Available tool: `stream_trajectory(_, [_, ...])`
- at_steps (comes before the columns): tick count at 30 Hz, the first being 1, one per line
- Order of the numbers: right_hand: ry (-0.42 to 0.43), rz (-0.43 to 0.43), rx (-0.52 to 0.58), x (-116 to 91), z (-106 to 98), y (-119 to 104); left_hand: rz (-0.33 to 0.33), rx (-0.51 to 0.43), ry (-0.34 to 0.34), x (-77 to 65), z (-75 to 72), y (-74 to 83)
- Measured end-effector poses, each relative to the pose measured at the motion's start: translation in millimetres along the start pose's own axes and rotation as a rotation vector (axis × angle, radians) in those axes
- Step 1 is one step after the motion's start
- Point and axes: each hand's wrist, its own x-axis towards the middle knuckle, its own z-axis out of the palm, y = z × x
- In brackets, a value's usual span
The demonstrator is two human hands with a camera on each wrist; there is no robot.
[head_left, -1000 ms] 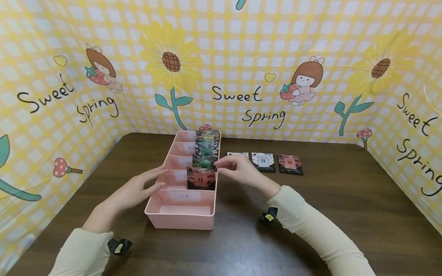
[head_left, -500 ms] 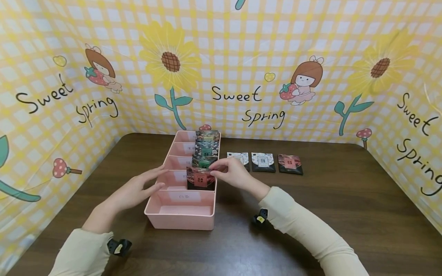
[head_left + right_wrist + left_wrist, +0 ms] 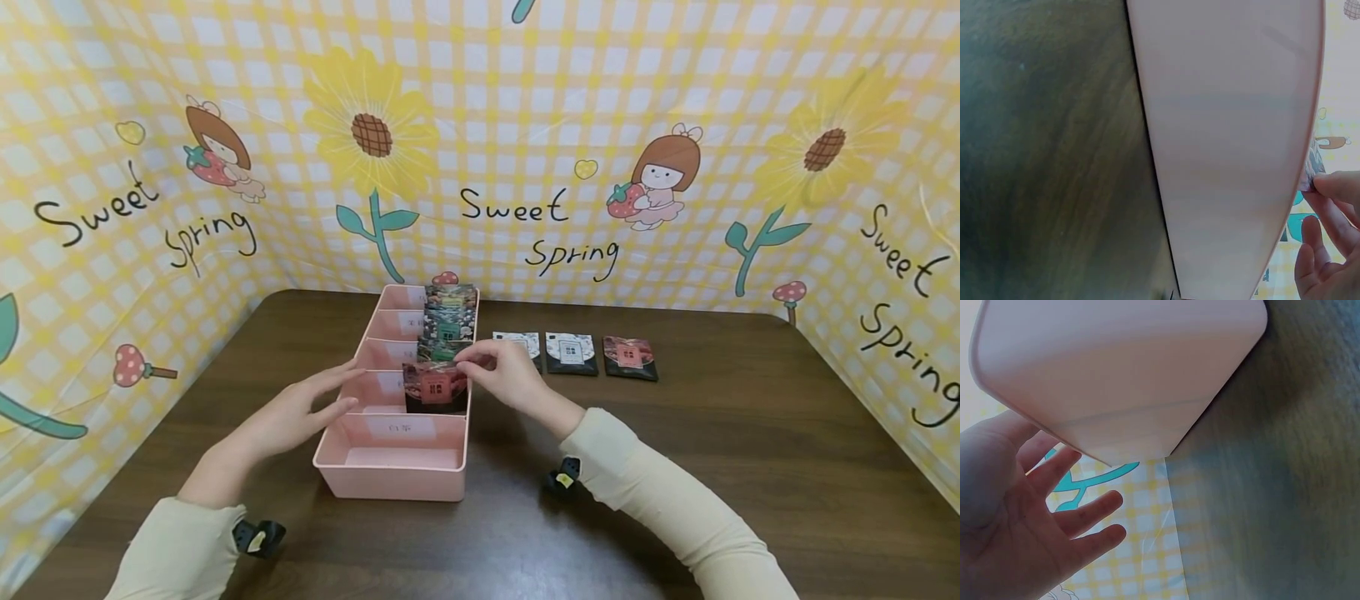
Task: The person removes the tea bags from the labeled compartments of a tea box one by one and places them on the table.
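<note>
A long pink divided box (image 3: 390, 483) stands on the table, its compartments running away from me. My left hand (image 3: 288, 417) lies at its left rim with fingers extended; in the left wrist view the fingers (image 3: 1088, 515) are spread beside the box wall. A red and black tea sachet (image 3: 435, 392) stands upright in the second compartment from the front. Thumb and index finger of my right hand (image 3: 513, 379) pinch its upper right corner, over the right rim. Green and dark tea sachets (image 3: 448, 325) fill the right side of the compartments behind. The front compartment holds a paper label (image 3: 401, 427).
Right of the box, a red tea sachet (image 3: 631, 357) and two white ones lie flat in a row; my right hand partly covers the nearer white sachet (image 3: 517, 340). A patterned yellow cloth (image 3: 525, 125) hangs behind the brown table (image 3: 712, 442).
My right hand has moved left from the box's right rim to the red sachet's corner. The sachet has shifted very slightly left. The left hand stays in place.
</note>
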Motion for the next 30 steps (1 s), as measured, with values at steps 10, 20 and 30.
stream_trajectory(10, [0.056, 0.008, 0.051, 0, -6, -9, -0.012, 0.001, -0.009, -0.3, 0.2, -0.7])
stream_trajectory(20, [0.128, -0.032, 0.05, 2, -23, -22, -0.002, 0.002, 0.003, -0.3, 0.7, -1.9])
stream_trajectory(30, [0.164, -0.04, 0.038, 0, -39, -31, 0.004, 0.01, 0.005, -0.6, 0.2, -0.9])
